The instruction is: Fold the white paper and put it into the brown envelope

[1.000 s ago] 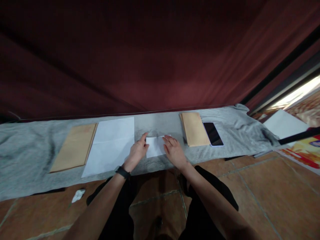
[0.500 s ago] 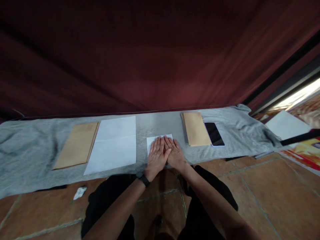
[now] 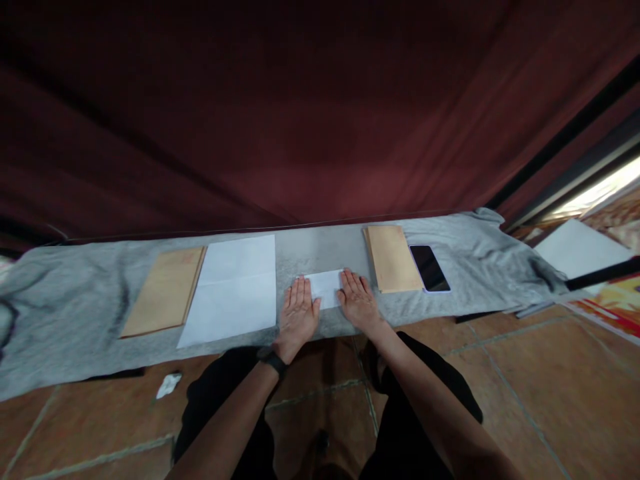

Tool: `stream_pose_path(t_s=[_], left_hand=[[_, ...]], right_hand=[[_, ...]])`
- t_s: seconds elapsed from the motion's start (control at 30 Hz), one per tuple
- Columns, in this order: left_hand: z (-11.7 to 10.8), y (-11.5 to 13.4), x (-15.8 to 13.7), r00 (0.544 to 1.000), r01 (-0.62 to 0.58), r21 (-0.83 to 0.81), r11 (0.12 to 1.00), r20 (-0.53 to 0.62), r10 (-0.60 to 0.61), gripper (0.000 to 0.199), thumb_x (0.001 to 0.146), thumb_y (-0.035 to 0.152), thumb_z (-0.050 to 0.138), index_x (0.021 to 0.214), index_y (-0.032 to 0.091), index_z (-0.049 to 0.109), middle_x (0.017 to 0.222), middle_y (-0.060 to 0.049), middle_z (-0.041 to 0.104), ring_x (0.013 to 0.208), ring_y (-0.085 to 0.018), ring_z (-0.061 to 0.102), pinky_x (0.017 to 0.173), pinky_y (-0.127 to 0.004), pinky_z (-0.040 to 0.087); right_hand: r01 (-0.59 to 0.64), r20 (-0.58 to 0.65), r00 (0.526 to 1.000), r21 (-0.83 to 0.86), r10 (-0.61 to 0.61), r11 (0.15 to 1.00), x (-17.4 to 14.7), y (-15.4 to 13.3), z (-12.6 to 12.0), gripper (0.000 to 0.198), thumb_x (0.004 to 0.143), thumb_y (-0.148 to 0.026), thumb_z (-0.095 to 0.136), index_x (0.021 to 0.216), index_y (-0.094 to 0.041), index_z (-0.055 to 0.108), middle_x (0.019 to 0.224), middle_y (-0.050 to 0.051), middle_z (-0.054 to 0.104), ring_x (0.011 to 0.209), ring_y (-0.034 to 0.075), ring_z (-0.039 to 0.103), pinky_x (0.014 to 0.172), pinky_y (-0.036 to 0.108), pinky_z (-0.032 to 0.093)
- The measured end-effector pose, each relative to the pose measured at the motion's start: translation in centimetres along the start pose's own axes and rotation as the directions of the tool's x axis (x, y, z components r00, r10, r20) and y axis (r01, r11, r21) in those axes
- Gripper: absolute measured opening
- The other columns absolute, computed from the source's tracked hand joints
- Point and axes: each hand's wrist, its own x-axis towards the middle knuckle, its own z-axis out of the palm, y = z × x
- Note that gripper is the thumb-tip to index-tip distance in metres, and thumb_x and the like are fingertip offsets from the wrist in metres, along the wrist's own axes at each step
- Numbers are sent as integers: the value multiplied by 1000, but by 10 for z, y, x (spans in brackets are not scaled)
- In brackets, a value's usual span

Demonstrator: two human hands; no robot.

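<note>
A small folded white paper lies flat on the grey cloth in front of me. My left hand rests flat over its left end, fingers stretched forward. Over the right end lies my right hand, also flat with fingers extended. The middle of the paper shows between the two hands, while its ends are partly covered. Left of my left hand is a larger white sheet with a faint crease across it. Brown envelopes lie stacked just beyond my right hand.
More brown envelopes lie at the left, against the large sheet. A phone is beside the right envelopes. A dark red curtain hangs behind the cloth. On the tiled floor lies a crumpled white scrap.
My hands were together over the middle of the folded paper. They have slid apart, left hand to the left and right hand to the right, uncovering the paper's middle.
</note>
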Motion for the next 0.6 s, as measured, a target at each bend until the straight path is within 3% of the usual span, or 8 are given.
stream_pose_path(t_s=[0.2, 0.4, 0.6], left_hand=[[-4, -4, -2, 1000, 11, 89, 996, 11, -12, 62, 102, 35, 31, 154, 1, 33, 161, -20, 33, 152, -29, 27, 124, -48, 25], [-9, -4, -1, 995, -20, 156, 988, 99, 5, 59, 101, 30, 35, 156, 12, 34, 165, -17, 26, 153, -31, 24, 122, -51, 27], [-9, -2, -1, 995, 5, 154, 988, 93, -19, 58, 102, 33, 35, 156, 12, 35, 164, -16, 27, 153, -30, 25, 123, -51, 24]], right_hand=[[-41, -6, 999, 17, 41, 999, 3, -7, -12, 54, 105, -31, 34, 151, -3, 41, 158, 18, 38, 148, 29, 36, 122, 49, 25], [265, 49, 960, 161, -276, 951, 2, -35, -6, 53, 108, -39, 30, 154, -16, 40, 161, 7, 37, 149, 20, 34, 125, 41, 25], [201, 74, 975, 112, -210, 973, 11, -32, 5, 52, 107, -39, 33, 153, -16, 41, 161, 9, 35, 150, 24, 34, 125, 46, 23]])
